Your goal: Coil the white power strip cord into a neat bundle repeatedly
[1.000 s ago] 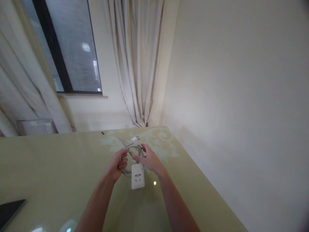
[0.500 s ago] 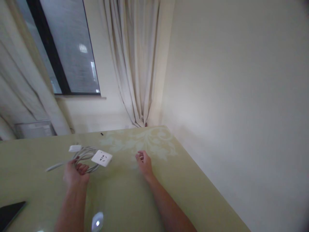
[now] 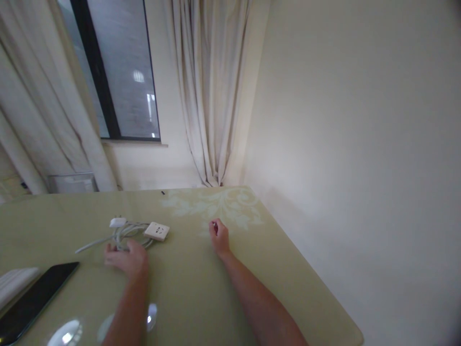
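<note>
A white power strip lies on the pale green table (image 3: 201, 293): its socket block (image 3: 156, 230) at the right, its grey cable (image 3: 126, 233) coiled beside it, the white plug (image 3: 117, 222) at the coil's far side. A loose cable end trails left. My left hand (image 3: 127, 259) rests palm down at the coil's near edge, fingers stretched out and touching the cable. My right hand (image 3: 219, 235) rests on the table to the right of the strip, apart from it, fingers curled in with nothing seen in them.
A dark flat phone or tablet (image 3: 36, 298) lies at the lower left beside a white object (image 3: 14, 283). Curtains (image 3: 212, 91) and a window (image 3: 118, 72) stand behind the table. A plain wall (image 3: 360, 144) runs close along the table's right edge.
Both hands held the coiled strip in front of me; my left hand carried it left and set it on the table, then loosened. My right hand let go and rests on the table.
</note>
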`<state>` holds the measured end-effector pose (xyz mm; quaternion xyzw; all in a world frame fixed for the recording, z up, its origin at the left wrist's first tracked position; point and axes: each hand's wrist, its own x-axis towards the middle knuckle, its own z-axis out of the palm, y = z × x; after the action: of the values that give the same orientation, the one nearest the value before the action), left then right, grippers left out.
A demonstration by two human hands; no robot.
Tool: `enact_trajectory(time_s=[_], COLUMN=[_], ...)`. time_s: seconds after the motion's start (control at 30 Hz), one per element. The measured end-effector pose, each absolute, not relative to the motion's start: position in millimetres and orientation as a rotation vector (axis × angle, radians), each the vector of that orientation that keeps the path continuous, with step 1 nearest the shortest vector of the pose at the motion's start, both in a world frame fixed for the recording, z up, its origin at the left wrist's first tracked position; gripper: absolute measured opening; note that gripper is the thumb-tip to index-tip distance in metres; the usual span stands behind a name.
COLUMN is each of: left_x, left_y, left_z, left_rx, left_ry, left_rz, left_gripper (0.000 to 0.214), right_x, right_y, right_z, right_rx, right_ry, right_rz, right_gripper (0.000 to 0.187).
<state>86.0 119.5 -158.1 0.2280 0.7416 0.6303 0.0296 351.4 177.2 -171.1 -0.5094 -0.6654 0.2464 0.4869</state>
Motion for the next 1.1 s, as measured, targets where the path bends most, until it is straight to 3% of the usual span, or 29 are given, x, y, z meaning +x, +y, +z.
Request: enact_trajectory(time_s=[0.1, 0.3, 0.43, 0.8, 1.1], left_x=[113.5, 169.9, 197.7, 190.8, 190.6], left_y=[93.4, 51.8, 37.3, 43.2, 51.4], left_z=[-158.1, -160.1, -168.3, -168.4, -177.8], left_rx=[0.757, 1.538, 1.841, 1.88, 2.006], left_ry=[2.37, 1.818, 1.51, 1.449, 1.431], left_rz=[1.851, 1.504, 1.284, 1.275, 1.209], left_gripper=[0.068, 0.025, 0.013, 0.033, 0.033], right_x=[348.7, 352.8, 351.6, 339.9, 342.5], right_y=[138.5, 84.0, 88.6, 88.4, 90.0], right_z=[-169.0, -170.9, -168.9, -172.5, -170.6], right_rx=[-1.186, -1.123, -1.1, -1.128, -1.181], right_ry=[-1.703, -1.831, -1.873, -2.018, -2.001], right_rz=[0.656, 0.706, 0.699, 0.608, 0.59], right_gripper=[0.039, 0.028, 0.021, 0.024, 0.029])
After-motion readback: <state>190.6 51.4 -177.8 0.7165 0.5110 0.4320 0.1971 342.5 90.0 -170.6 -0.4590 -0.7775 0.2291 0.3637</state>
